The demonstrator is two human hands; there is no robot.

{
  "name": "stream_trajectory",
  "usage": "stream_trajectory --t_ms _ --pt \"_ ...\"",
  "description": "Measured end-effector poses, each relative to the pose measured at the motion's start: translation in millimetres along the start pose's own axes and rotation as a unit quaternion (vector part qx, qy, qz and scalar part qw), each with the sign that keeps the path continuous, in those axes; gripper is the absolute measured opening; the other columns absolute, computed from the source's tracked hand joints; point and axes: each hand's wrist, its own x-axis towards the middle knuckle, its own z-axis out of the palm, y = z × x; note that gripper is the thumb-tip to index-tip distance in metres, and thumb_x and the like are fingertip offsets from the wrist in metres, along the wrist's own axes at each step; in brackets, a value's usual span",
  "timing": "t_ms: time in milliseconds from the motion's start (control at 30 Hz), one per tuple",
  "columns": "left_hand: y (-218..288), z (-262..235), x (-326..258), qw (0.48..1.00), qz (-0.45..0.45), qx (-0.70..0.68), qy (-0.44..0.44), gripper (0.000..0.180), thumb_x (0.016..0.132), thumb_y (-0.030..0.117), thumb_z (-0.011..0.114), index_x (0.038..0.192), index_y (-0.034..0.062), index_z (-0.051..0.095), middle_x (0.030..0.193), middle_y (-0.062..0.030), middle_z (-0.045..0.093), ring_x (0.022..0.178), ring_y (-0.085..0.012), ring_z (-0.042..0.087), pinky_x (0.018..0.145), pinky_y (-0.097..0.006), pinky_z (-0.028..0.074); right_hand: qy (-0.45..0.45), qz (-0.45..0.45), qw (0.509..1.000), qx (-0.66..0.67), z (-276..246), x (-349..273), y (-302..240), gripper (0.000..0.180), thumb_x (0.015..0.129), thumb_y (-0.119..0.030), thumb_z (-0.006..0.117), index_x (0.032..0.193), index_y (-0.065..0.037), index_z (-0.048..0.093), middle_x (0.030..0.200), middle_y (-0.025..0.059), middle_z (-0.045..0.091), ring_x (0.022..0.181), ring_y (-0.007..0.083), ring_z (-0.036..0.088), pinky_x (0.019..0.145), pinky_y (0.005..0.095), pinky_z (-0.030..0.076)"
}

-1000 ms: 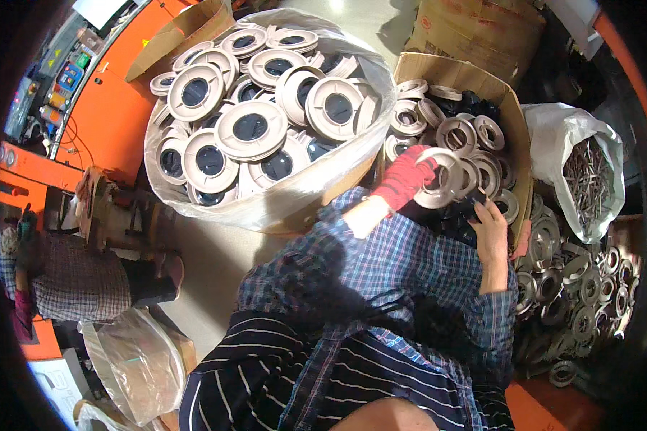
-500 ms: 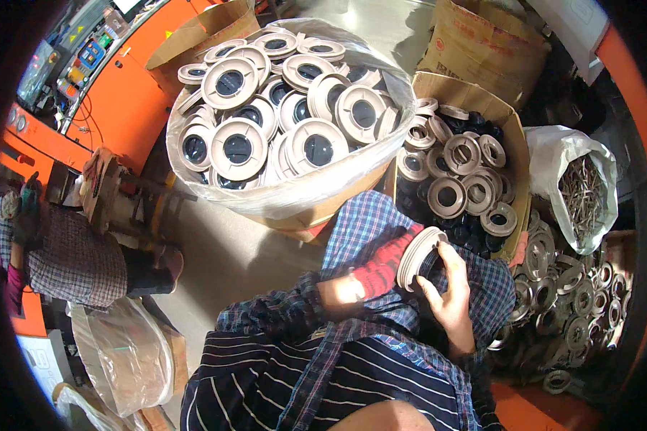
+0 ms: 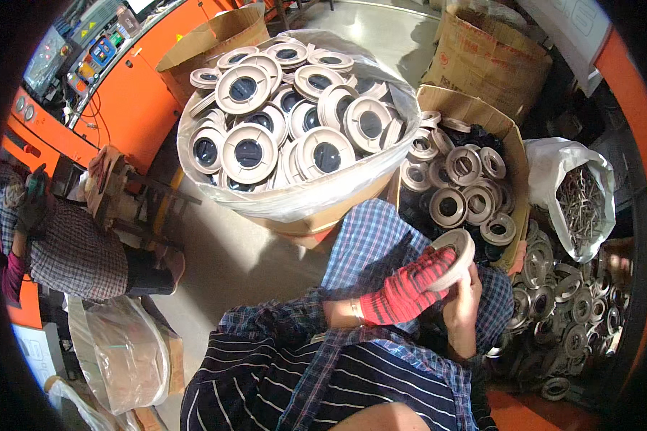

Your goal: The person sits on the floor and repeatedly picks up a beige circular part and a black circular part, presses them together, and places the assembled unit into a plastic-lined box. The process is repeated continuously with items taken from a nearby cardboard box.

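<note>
A beige round plastic ring (image 3: 463, 250) is tilted up above my lap, between both hands. My left hand (image 3: 402, 293), in a red and black striped glove, grips its near left side with the fingers against the inner face. My bare right hand (image 3: 464, 300) holds the lower right edge; most of its fingers are hidden behind the ring. Just beyond, a carton (image 3: 519, 154) contains similar beige rings (image 3: 447, 207) among black parts. My knees are covered by blue plaid cloth (image 3: 366, 233).
A large plastic-lined carton (image 3: 295, 201) ahead is piled with beige discs with dark centres (image 3: 249, 153). On the right are a white sack (image 3: 550, 159) of thin scraps and heaped rings (image 3: 543, 298). Another person (image 3: 79, 248) is at the left by an orange machine (image 3: 133, 108).
The ring has turned from nearly edge-on to showing its broad face, and moved slightly right. My left hand has shifted right onto its inner side; my right fingers have gone behind it.
</note>
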Motion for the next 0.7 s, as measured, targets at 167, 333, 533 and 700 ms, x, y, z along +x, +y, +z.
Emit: stream_trajectory --t_ms 167,333,533,700 --pt "-12.8 0.2 -6.7 0.996 -0.029 -0.074 -0.047 0.07 0.089 0.021 0.072 0.149 0.0027 0.041 0.144 -0.0171 0.053 0.134 -0.0315 0.051 0.111 -0.041 0.041 -0.028 -0.037 0.968 -0.248 -12.5 3.9 -6.7 0.042 0.104 -0.028 0.051 0.137 -0.002 0.05 0.125 0.0114 0.062 0.104 0.021 0.063 0.088 0.0354 0.052" --pt "5.7 -17.9 -7.3 0.876 -0.371 -0.307 -0.033 0.047 0.095 0.019 0.069 0.138 0.0031 0.055 0.13 -0.0149 0.062 0.116 -0.0191 0.06 0.098 -0.031 0.048 -0.029 -0.254 0.84 -0.479 -2.2 -4.4 -6.0 0.053 0.082 -0.013 0.08 0.126 -0.002 0.052 0.108 0.0068 0.062 0.084 0.0116 0.059 0.075 0.0269 0.051" --pt "5.1 -6.9 1.7 0.999 0.009 -0.037 -0.032 0.065 0.093 0.017 0.07 0.149 0.0023 0.041 0.146 -0.0151 0.052 0.136 -0.0293 0.05 0.112 -0.037 0.039 0.001 -0.032 0.998 0.047 8.7 3.6 3.9 0.039 0.1 -0.023 0.055 0.133 -0.002 0.052 0.12 0.0082 0.063 0.101 0.0157 0.065 0.086 0.0302 0.053" --pt "-0.2 -2.4 -2.6 0.993 -0.063 -0.101 -0.019 0.072 0.089 0.018 0.072 0.151 0.0047 0.039 0.145 -0.0185 0.051 0.13 -0.0351 0.053 0.107 -0.041 0.045 -0.008 0.032 0.999 -0.015 3.8 8.1 -2.9 0.038 0.105 -0.036 0.047 0.126 -0.005 0.057 0.097 0.0018 0.063 0.095 0.0135 0.065 0.078 0.0289 0.054"
